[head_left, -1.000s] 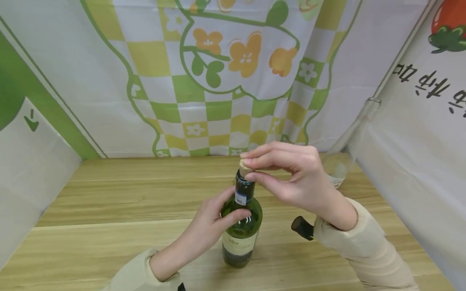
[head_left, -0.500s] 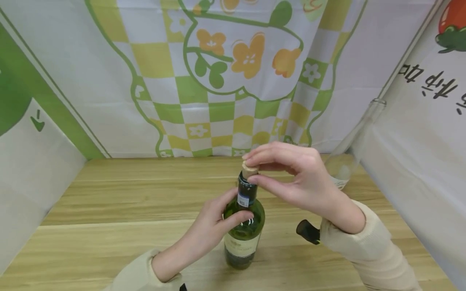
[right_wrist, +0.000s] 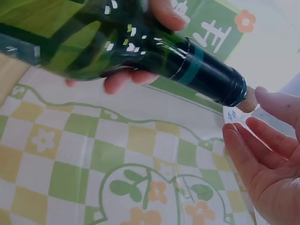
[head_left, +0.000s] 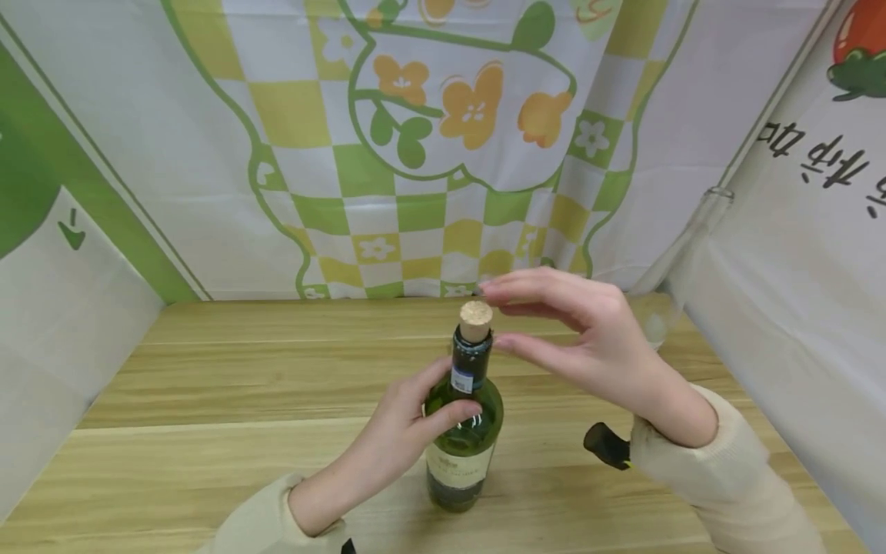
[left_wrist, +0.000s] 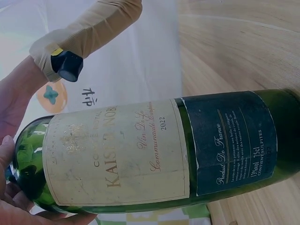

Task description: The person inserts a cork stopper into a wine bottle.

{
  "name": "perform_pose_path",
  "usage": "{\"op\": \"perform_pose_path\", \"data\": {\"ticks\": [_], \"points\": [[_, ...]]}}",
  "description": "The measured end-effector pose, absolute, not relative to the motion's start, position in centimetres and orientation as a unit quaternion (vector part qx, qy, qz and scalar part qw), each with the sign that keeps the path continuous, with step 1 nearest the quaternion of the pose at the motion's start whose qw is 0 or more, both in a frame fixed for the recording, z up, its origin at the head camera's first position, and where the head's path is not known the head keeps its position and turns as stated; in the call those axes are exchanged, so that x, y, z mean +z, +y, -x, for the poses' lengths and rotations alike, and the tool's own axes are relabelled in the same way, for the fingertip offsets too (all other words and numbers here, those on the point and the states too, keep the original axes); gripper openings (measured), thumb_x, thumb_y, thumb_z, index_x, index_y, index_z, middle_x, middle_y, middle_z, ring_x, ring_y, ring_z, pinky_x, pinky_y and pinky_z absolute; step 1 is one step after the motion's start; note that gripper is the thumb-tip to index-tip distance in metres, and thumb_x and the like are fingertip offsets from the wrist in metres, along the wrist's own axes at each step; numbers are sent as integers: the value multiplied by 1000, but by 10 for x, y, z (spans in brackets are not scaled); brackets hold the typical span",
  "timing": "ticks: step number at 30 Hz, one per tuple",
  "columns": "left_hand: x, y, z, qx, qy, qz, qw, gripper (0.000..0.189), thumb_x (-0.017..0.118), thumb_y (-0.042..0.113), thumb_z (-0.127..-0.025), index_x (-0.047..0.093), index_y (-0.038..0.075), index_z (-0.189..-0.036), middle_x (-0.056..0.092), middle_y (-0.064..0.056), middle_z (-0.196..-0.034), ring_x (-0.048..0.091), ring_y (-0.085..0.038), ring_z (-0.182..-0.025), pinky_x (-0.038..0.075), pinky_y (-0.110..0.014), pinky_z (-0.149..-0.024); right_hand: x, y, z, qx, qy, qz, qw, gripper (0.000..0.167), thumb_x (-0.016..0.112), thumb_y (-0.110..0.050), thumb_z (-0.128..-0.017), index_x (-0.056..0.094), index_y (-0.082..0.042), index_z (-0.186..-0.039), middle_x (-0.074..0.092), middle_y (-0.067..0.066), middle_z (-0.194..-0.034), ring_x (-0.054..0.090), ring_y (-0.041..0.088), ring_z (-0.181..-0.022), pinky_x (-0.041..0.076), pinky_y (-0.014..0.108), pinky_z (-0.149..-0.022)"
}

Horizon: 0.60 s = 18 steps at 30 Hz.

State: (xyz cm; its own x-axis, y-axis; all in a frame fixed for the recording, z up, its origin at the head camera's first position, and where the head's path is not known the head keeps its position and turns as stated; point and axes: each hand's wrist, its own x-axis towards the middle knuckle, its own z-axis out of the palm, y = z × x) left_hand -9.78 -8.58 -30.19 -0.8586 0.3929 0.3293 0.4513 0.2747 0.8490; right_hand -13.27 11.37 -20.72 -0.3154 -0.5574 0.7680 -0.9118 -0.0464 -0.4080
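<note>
A green wine bottle [head_left: 460, 462] stands upright on the wooden table, a cork [head_left: 475, 321] sticking up out of its dark-wrapped neck. My left hand [head_left: 404, 415] grips the bottle at the shoulder, thumb across the front. Just right of the cork, my right hand [head_left: 588, 331] is held with fingers and thumb spread apart, pinching nothing. In the right wrist view the thumb is close to the cork [right_wrist: 250, 101]; whether it touches I cannot tell. The left wrist view shows the cream and dark labels of the bottle [left_wrist: 117, 154].
A clear glass bottle [head_left: 661, 300] stands at the back right, partly hidden by my right hand. Behind the table [head_left: 242, 385] hangs a checked floral cloth [head_left: 415, 208]. White printed panels [head_left: 796, 254] close off both sides.
My right hand has let go of the cork and drawn slightly right, its fingers spreading. The cork stays in the bottle's neck. My left hand keeps its grip.
</note>
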Motion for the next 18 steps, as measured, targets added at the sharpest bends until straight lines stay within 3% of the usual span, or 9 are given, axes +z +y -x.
{"op": "perform_pose_path", "data": {"ticks": [11,18], "points": [[-301,-86,97,-551,-796,249,10,39,62,30,-85,53,20,-122,63,7,-108,58,-8,-99,46,-35,-86,-233,134,136,439,-726,-499,177,42,67,11,-74,57,4,-114,60,14,-113,58,20,-103,49,31,-85],[-302,-85,98,-539,-800,262,21,40,61,30,-86,53,16,-122,64,2,-108,59,-11,-98,47,-34,-84,-257,143,140,417,-773,-461,125,46,67,6,-78,53,-2,-121,57,9,-121,56,20,-107,47,30,-89]]}}
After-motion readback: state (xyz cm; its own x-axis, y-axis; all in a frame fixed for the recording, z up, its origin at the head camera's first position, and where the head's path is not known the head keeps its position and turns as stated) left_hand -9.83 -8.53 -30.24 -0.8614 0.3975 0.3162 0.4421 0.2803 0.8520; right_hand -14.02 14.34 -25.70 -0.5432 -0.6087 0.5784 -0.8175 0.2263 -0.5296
